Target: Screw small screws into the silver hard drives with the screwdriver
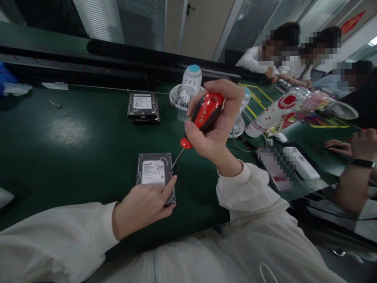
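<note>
A hard drive with a white label lies flat on the dark green table in front of me. My left hand rests on its near edge, fingers pressed together on the drive's side. My right hand is wrapped round the red and black handle of a screwdriver. The metal tip of the screwdriver touches the drive's right edge near its far corner.
A stack of hard drives sits farther back. Small white fans stand behind my right hand. A white and red bottle, a phone and a white box lie to the right. Other people sit at the far right.
</note>
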`<state>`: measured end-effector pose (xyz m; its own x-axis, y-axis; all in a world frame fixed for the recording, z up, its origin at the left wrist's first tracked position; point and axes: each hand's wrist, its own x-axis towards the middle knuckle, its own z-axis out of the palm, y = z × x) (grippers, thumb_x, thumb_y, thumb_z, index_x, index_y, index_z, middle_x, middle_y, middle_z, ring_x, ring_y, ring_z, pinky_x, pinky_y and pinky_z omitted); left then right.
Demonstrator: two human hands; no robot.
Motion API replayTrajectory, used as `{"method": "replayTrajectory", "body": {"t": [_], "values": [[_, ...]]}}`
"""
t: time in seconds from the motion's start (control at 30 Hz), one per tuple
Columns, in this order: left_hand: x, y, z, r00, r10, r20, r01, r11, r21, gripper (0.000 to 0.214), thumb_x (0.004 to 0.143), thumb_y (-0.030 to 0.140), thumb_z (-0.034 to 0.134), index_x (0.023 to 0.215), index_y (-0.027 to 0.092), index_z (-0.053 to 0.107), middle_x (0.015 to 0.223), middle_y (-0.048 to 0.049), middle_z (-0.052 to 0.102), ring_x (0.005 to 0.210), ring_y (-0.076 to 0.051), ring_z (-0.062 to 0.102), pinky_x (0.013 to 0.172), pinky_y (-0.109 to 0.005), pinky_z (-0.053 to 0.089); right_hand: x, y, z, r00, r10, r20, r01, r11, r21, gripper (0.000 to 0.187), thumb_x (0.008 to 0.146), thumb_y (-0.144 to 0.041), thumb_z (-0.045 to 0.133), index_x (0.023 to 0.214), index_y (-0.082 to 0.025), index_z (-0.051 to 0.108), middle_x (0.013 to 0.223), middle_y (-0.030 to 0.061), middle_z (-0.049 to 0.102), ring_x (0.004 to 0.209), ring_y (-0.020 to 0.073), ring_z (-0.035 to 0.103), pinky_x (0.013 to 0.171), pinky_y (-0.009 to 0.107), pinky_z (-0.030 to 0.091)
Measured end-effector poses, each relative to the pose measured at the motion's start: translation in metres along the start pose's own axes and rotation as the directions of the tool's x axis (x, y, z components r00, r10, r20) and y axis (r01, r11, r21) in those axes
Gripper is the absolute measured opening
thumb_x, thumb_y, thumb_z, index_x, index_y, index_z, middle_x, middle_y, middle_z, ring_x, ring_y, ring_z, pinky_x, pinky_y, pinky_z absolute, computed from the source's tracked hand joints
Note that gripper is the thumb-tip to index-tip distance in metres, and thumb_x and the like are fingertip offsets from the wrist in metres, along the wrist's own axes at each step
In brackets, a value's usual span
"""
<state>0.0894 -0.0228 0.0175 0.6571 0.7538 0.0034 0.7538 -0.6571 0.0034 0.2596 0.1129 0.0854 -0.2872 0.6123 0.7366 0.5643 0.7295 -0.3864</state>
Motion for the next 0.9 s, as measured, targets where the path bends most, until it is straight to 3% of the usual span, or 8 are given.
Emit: {"method": "replayTrajectory", "body": {"t": [0.13, 0.37, 0.47, 0.6, 0.73, 0.9], "values": [[0.004, 0.000, -0.001, 0.999, -0.026, 0.028, 0.027, 1.000, -0.016, 0.072, 0.098, 0.052, 0.052, 0.151, 0.004, 0.049, 0.083, -0.0162, 0.076, 0.064, -0.027, 0.071, 0.047, -0.033, 0.042, -0.006, 0.006, 0.002, 0.991, -0.136, -0.011, 0.137, 0.986, 0.093, 0.047, 0.089, -0.042, 0.047, 0.131, -0.029, 0.029, 0.139, 0.0104, 0.042, 0.105, 0.0181, 0.065, 0.089, 0.041, 0.059], [0.006, 0.002, -0.003, 0.997, -0.059, 0.054, 0.060, 0.998, -0.017, 0.075, 0.098, 0.053, 0.050, 0.154, 0.004, 0.045, 0.085, -0.0192, 0.077, 0.066, -0.027, 0.072, 0.048, -0.032, 0.044, -0.010, 0.014, 0.007, 0.990, -0.086, 0.109, 0.090, 0.995, -0.033, 0.052, 0.088, -0.047, 0.050, 0.133, -0.028, 0.032, 0.139, 0.0119, 0.044, 0.116, 0.0226, 0.061, 0.089, 0.043, 0.059], [0.005, 0.002, -0.002, 0.997, -0.058, 0.049, 0.059, 0.998, -0.010, 0.075, 0.099, 0.054, 0.049, 0.154, 0.004, 0.045, 0.085, -0.0187, 0.077, 0.066, -0.027, 0.073, 0.049, -0.032, 0.045, -0.007, 0.012, 0.008, 0.979, -0.199, 0.045, 0.196, 0.979, 0.064, 0.046, 0.090, -0.041, 0.046, 0.131, -0.029, 0.030, 0.133, 0.0108, 0.048, 0.112, 0.0202, 0.063, 0.091, 0.042, 0.060], [0.005, 0.004, -0.002, 0.997, -0.070, 0.042, 0.070, 0.998, 0.010, 0.075, 0.098, 0.054, 0.050, 0.153, 0.003, 0.046, 0.086, -0.0181, 0.077, 0.068, -0.027, 0.073, 0.051, -0.033, 0.048, -0.003, 0.011, 0.012, 0.931, -0.354, -0.091, 0.366, 0.903, 0.224, 0.046, 0.089, -0.035, 0.050, 0.130, -0.029, 0.030, 0.124, 0.0072, 0.052, 0.109, 0.0181, 0.065, 0.092, 0.039, 0.061], [0.006, 0.006, -0.004, 0.994, -0.098, 0.058, 0.096, 0.995, 0.026, 0.074, 0.098, 0.053, 0.054, 0.153, 0.005, 0.047, 0.088, -0.0164, 0.078, 0.070, -0.027, 0.074, 0.052, -0.032, 0.049, 0.000, 0.015, 0.019, 0.909, -0.385, -0.163, 0.415, 0.872, 0.258, 0.048, 0.087, -0.035, 0.055, 0.130, -0.028, 0.035, 0.121, 0.0068, 0.054, 0.112, 0.0202, 0.065, 0.095, 0.042, 0.061], [0.007, 0.006, -0.003, 0.996, -0.083, 0.043, 0.081, 0.996, 0.029, 0.075, 0.098, 0.054, 0.053, 0.153, 0.004, 0.046, 0.088, -0.0169, 0.078, 0.070, -0.027, 0.074, 0.052, -0.032, 0.049, -0.001, 0.016, 0.021, 0.907, -0.388, -0.161, 0.420, 0.858, 0.297, 0.049, 0.086, -0.031, 0.057, 0.130, -0.028, 0.036, 0.122, 0.0070, 0.055, 0.103, 0.0174, 0.067, 0.089, 0.038, 0.063]]}}
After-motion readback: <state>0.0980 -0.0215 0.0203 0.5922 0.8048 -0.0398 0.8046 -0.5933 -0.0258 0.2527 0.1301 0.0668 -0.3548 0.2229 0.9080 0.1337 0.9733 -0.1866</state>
